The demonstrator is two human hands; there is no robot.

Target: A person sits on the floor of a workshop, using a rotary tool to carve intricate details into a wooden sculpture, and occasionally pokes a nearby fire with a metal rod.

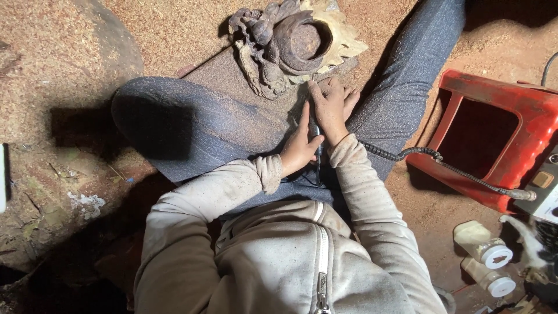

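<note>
Between the person's spread knees, at the top middle of the head view, a dark wood carving (285,43) lies on a dusty board (232,78): its surface is a mass of curled, knobbly scrollwork around a rounded hollow ring, and a paler, unstained leaf-shaped part sticks out at its right edge. Just below it, both hands meet over a slim dark rotary handpiece (315,135). The right hand (332,107) lies on top with its fingers stretched forward and close together, fingertips at the lower rim of the carving; whether the tool's tip touches the wood cannot be told. The left hand (299,145) is curled against the handpiece from the side, thumb pressed toward the right wrist, closed on the tool's body. A ribbed black flexible shaft (407,154) runs from under the right sleeve away to the right, ending at a grey motor unit (546,192) at the picture's edge. An overturned red plastic stool (494,134) lies beside that, and two pale bottles with white caps (485,259) lie near the lower right. Sawdust (52,52) covers the ground all around, and the blue trousers (197,131) and grey zipped jacket (279,256) are powdered with it.
</note>
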